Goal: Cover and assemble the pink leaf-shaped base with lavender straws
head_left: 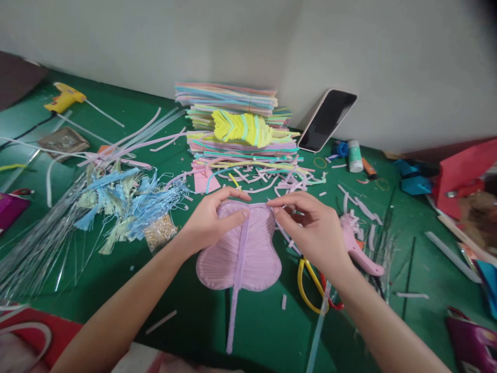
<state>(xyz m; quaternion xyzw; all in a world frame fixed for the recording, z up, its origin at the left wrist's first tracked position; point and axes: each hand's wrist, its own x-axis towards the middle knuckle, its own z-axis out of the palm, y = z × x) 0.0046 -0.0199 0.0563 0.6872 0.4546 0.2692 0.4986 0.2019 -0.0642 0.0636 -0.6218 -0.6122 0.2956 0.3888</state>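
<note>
Lilac hand fan (260,259): lobed, pleated, central stem. Left hand (207,217), half-curled, grips upper edge, covering part; some fingers hidden. Right hand (312,228) pinches rim.

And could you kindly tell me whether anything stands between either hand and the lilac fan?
Nothing visible does: the left hand holds the lilac fan at its upper left, and the right hand pinches its top edge at the right. The scissors lie off to its right, not in between.

Soft, dimmish light; faint shadow on wall (135,46); pale sheen on table (23,127), left; top-right corner darkened.
</note>
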